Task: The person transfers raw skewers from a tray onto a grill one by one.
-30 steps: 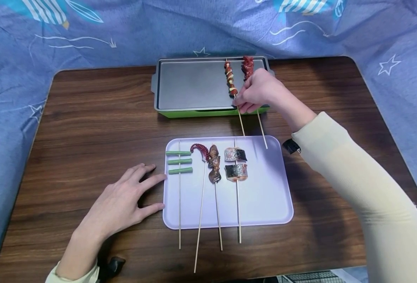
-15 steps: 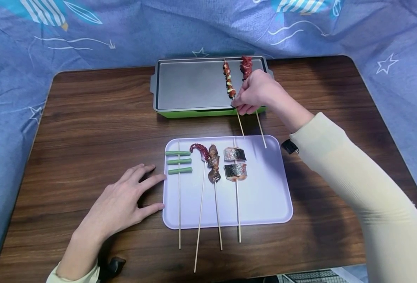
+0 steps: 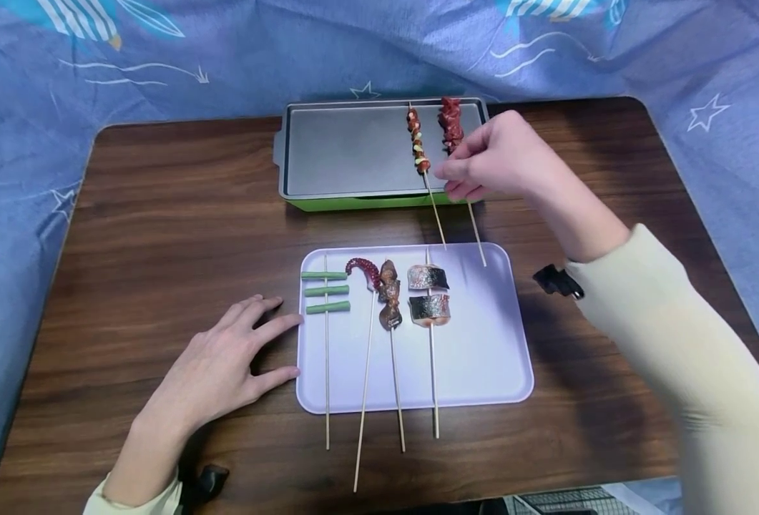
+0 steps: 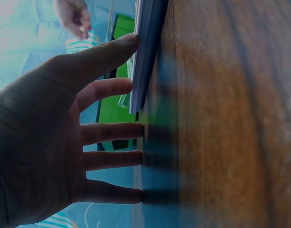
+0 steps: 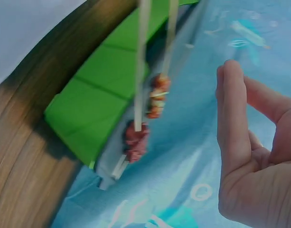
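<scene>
My left hand (image 3: pixel 214 368) lies spread at the left edge of a lilac tray (image 3: pixel 488 357). In the left wrist view its thumb (image 4: pixel 107 54) and index finger touch the tray's rim, while the other fingertips rest on the table. My right hand (image 3: pixel 498 157) hovers in front of the grill pan (image 3: pixel 347 150), holding nothing, its fingers loosely bent. Just left of it, a skewer of red and pale pieces (image 3: pixel 418 146) lies on the pan. A raw red meat skewer (image 3: pixel 451 118) lies to its right, its stick partly hidden by that hand.
On the tray lie a green bean skewer (image 3: pixel 326 291), a tentacle skewer (image 3: pixel 365 270), a brown meat skewer (image 3: pixel 389 293) and a fish skewer (image 3: pixel 429 307). Their sticks overhang its front edge. A blue patterned cloth (image 3: pixel 237 64) hangs behind the wooden table (image 3: pixel 179 207).
My right hand has let go of the stick of the red and pale skewer and moved up and right from it. That skewer stays on the pan. The left hand keeps its place.
</scene>
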The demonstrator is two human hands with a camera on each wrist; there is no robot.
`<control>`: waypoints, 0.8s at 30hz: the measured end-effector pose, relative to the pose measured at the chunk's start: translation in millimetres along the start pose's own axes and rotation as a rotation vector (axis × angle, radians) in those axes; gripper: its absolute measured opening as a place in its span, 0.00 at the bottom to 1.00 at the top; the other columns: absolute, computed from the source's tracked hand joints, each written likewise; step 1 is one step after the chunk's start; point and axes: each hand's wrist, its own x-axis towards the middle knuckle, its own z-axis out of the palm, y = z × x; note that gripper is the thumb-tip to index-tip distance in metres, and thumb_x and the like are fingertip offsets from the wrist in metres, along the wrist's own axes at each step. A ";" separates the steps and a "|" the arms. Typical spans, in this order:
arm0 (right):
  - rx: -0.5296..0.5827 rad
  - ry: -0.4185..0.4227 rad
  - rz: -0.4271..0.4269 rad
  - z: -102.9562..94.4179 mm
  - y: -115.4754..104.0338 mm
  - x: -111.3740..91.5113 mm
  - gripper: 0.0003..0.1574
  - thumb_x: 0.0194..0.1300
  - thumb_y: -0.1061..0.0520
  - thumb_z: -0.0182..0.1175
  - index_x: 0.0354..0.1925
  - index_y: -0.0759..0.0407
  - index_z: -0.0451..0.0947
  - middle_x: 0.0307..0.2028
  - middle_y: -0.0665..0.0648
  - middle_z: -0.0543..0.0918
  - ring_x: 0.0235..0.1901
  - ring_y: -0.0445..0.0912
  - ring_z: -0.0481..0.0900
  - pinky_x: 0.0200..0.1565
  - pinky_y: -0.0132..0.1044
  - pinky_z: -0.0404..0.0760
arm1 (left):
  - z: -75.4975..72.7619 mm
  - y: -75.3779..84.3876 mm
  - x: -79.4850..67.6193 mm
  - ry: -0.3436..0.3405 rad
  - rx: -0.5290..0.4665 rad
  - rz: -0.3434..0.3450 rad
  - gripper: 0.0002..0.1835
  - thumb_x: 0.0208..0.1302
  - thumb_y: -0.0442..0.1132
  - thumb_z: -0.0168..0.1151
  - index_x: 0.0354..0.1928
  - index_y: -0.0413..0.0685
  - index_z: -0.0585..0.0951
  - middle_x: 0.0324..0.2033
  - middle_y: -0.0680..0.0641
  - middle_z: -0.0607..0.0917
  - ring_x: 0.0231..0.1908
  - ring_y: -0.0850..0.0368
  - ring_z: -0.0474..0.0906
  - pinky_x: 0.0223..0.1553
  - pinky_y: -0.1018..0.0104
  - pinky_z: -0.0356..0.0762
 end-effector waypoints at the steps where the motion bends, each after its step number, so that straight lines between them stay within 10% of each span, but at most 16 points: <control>1: 0.019 0.003 -0.013 -0.4 0.5 -7.5 0.20 0.62 0.54 0.69 0.42 0.71 0.82 0.28 0.60 0.87 0.28 0.49 0.87 0.34 0.40 0.84 | 0.0 -0.1 0.3 0.000 0.000 0.002 0.36 0.53 0.66 0.68 0.64 0.63 0.76 0.63 0.44 0.73 0.64 0.39 0.66 0.37 0.41 0.80; 14: 0.088 -0.267 -0.021 37.2 60.7 -98.1 0.14 0.63 0.55 0.68 0.39 0.67 0.85 0.29 0.58 0.87 0.30 0.55 0.86 0.34 0.45 0.85 | -1.0 -1.5 2.0 0.005 0.000 0.006 0.36 0.53 0.65 0.68 0.64 0.62 0.76 0.62 0.44 0.74 0.64 0.40 0.67 0.38 0.42 0.80; 24: 0.120 -0.309 0.035 87.1 111.2 -110.4 0.11 0.62 0.57 0.68 0.35 0.66 0.86 0.23 0.56 0.86 0.26 0.50 0.86 0.28 0.38 0.83 | -1.7 -0.9 2.5 -0.003 0.005 0.004 0.36 0.54 0.65 0.68 0.64 0.62 0.76 0.61 0.44 0.74 0.63 0.40 0.67 0.37 0.42 0.80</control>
